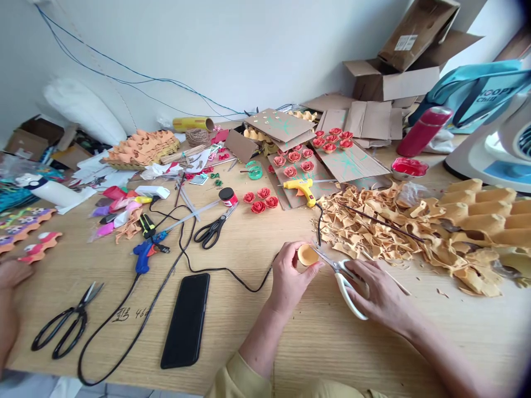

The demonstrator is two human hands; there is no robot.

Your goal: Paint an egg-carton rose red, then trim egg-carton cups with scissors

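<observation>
My left hand (290,273) is closed around a small yellow egg-carton cup (307,254), held just above the wooden table (257,243). My right hand (379,293) grips white-handled scissors (344,276), whose blades reach the cup's rim. A heap of yellow carton scraps (373,226) lies just beyond both hands. Further right sits a yellow egg carton tray (485,213).
A black phone (186,319), black scissors (66,326), a second pair of black scissors (213,229), a blue glue gun (143,255) and a yellow glue gun (302,189) with trailing cords lie on the table. Red paper roses (296,157) sit on cardboard. Another person's hand (10,273) is at the left edge.
</observation>
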